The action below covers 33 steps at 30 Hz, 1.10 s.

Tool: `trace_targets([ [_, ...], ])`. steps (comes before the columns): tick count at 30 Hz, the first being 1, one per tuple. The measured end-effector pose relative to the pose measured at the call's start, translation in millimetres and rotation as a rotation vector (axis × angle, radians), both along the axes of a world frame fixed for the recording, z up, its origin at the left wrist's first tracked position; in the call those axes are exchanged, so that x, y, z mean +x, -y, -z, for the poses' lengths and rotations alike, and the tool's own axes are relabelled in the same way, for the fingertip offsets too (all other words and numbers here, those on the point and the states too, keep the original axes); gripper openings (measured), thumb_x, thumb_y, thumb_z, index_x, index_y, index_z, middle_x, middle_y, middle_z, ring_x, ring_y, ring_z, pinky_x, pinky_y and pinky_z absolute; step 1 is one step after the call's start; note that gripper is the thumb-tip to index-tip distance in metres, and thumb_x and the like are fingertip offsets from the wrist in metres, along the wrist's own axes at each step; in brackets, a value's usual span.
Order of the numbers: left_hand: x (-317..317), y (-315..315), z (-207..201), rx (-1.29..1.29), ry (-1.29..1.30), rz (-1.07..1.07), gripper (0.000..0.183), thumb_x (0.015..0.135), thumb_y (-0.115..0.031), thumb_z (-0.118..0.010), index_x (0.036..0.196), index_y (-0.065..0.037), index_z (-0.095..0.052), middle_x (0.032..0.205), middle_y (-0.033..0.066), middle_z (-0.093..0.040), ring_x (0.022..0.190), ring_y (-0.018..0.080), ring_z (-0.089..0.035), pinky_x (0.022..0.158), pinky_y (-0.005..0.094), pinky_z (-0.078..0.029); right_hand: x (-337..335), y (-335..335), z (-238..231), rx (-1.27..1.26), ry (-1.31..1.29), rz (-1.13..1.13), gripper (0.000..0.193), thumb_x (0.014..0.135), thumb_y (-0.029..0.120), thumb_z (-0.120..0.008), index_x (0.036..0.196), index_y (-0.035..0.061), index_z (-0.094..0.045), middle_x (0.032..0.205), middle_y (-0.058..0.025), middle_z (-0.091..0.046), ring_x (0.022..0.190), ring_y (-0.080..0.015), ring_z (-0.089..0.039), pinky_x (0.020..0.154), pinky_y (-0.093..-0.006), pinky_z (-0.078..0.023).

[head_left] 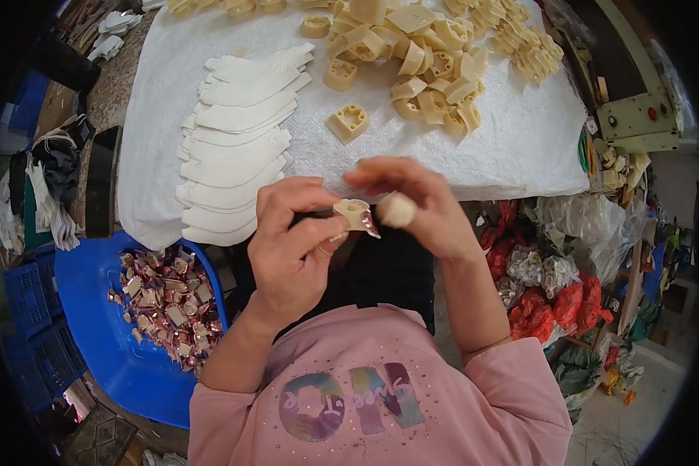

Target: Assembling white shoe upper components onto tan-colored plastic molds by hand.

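Observation:
Between its thumb and fingers, my left hand point(295, 252) pinches a small cream plastic piece point(352, 208) that looks like a shoe heel. A shiny pinkish-red strip point(368, 223) hangs from that piece's right side. Close by on the right is my right hand point(423, 202), its thumb and fingers apart and the fingers slightly blurred. A cream wrap point(397, 210) covers the tip of its thumb. On the white woven cloth point(326, 167) beyond my hands lie a row of overlapping white curved pieces point(237, 144) and a single cream heel piece point(348, 123).
More cream heel pieces point(435, 74) are heaped at the far side of the cloth. A blue basin point(109, 334) at the lower left holds many shiny pinkish pieces point(171, 303). Red plastic bags point(551, 307) sit to the right, below a machine with a control box point(637, 120).

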<state>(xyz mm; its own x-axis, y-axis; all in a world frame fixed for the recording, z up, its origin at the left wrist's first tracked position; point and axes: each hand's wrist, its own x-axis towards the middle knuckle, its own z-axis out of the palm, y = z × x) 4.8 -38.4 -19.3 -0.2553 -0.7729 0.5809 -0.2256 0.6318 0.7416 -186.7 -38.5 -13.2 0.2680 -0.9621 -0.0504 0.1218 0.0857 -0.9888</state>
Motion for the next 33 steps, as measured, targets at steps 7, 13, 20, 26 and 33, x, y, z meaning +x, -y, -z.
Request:
trace_targets([
  [7,6,-14,0,0.153,-0.124,0.052,0.027,0.091,-0.03,-0.055,0.095,-0.006,-0.068,0.098,0.0092,-0.058,0.092,0.0213,-0.054,0.077,0.0292,-0.043,0,-1,-6,-0.27,-0.186,0.019,0.05,0.073,0.007,-0.073,0.118,0.0006,-0.053,0.098,-0.0097,-0.066,0.089,-0.0171,-0.062,0.077,-0.0302,-0.05],
  [13,-8,-12,2,0.893,-0.42,0.558,0.06,0.096,-0.035,-0.038,0.141,0.001,-0.021,0.116,0.0128,-0.05,0.088,0.0137,-0.053,0.08,0.0249,-0.042,12,-4,0,-0.67,-0.313,0.032,0.053,0.066,0.006,-0.076,0.114,0.0064,-0.056,0.095,-0.0064,-0.064,0.081,-0.0212,-0.06,0.069,-0.0316,-0.05],
  [20,-14,-23,15,0.787,-0.444,0.245,0.047,0.096,-0.032,-0.034,0.13,-0.001,-0.029,0.098,0.0085,-0.051,0.075,0.0088,-0.051,0.065,0.0208,-0.043,26,-13,16,-0.61,-0.358,0.149,0.037,0.074,0.011,-0.07,0.109,0.0092,-0.059,0.107,-0.0092,-0.051,0.093,-0.022,-0.049,0.069,-0.0319,-0.05],
  [26,-23,-24,3,0.784,-0.464,0.335,0.068,0.094,-0.052,-0.031,0.135,0.001,-0.022,0.103,0.0095,-0.051,0.075,0.0098,-0.052,0.062,0.0207,-0.043,29,0,-5,0.275,0.266,-0.102,0.015,0.09,0.018,-0.053,0.094,0.0037,-0.055,0.108,-0.011,-0.054,0.061,-0.013,-0.061,0.034,-0.0196,-0.048],
  [33,-26,-27,4,0.571,-0.393,0.25,0.061,0.097,-0.046,-0.031,0.131,0.005,-0.027,0.1,0.0103,-0.05,0.072,0.0083,-0.052,0.058,0.02,-0.043,36,-17,11,0.065,0.18,-0.08,0.017,0.092,0.022,-0.052,0.09,0.0052,-0.053,0.102,-0.0071,-0.051,0.058,-0.0075,-0.056,0.039,-0.0184,-0.046],
])
